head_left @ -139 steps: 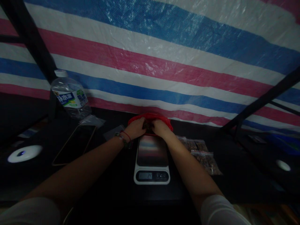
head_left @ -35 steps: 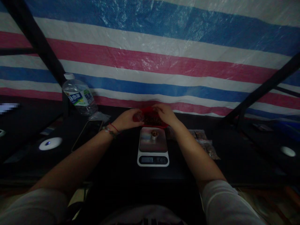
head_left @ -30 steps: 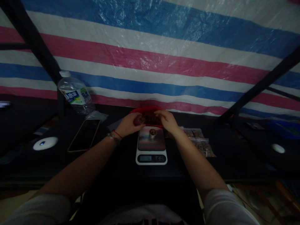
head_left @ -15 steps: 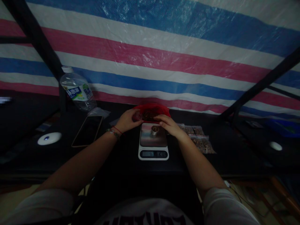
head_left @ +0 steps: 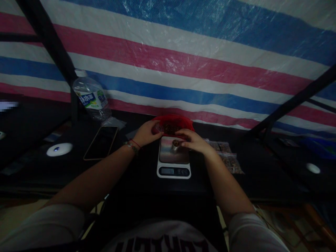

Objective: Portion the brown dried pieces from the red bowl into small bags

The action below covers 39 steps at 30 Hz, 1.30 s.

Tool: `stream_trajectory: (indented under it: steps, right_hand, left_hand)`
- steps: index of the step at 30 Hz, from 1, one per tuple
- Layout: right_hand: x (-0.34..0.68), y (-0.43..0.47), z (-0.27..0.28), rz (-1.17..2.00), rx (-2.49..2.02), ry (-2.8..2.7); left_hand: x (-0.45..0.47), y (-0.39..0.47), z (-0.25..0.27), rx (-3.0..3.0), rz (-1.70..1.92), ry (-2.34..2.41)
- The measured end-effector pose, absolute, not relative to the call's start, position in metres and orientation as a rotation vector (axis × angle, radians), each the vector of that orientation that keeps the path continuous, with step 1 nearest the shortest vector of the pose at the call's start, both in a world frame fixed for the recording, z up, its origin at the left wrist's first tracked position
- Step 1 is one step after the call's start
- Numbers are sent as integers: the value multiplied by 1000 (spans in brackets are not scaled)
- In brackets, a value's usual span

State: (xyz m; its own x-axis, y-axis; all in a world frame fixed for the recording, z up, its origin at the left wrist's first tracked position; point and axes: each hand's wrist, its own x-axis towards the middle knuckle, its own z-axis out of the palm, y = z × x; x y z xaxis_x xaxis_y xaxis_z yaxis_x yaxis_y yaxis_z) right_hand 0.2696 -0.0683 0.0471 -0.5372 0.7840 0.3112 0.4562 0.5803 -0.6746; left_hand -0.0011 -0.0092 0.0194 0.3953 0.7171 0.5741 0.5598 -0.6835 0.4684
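A white kitchen scale [head_left: 174,167] with a metal plate stands before me, its display lit. On the plate sits a small metal cup [head_left: 174,146] with brownish contents. My right hand [head_left: 195,141] hovers at the cup's right side, thumb and fingers apart; whether the thumb touches the cup I cannot tell. Behind the scale lies a red bag or basin [head_left: 183,120] holding dark brown loose bits. My left hand [head_left: 146,133] is closed on a small clear plastic bag [head_left: 157,128] at the red container's left edge.
Filled zip bags [head_left: 232,164] lie right of the scale. To the left are a phone [head_left: 101,142], a white oval device [head_left: 59,149], clear plastic bags [head_left: 115,122] and a large plastic bottle [head_left: 91,99]. A striped sheet [head_left: 183,77] hangs behind the black table.
My right thumb and fingers have come nearer the metal cup. The left hand keeps its hold on the plastic bag. The whole view has shifted slightly.
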Motion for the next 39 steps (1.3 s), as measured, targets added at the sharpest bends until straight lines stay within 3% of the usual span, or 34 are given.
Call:
stream_trajectory:
  steps: [9,15,22,32,39]
  right_hand:
    - [268,-63,44,594,-1024,-2321]
    - [266,-64,42,701,-1011,-2272]
    - [255,-64,37,882,-973,-1844]
    - [222,-57,36,666,-1030,-1820]
    - [217,-53,68,468,-991,-2088]
  left_hand:
    - [0,-11,20,2429,1158,1133]
    - [1,-12,20,2414,1157,1130]
    - [5,-19,23,2443,1071,1089]
    - [14,-29,23,2378,1111,991]
    - [19,-31,21,2241,1192,972]
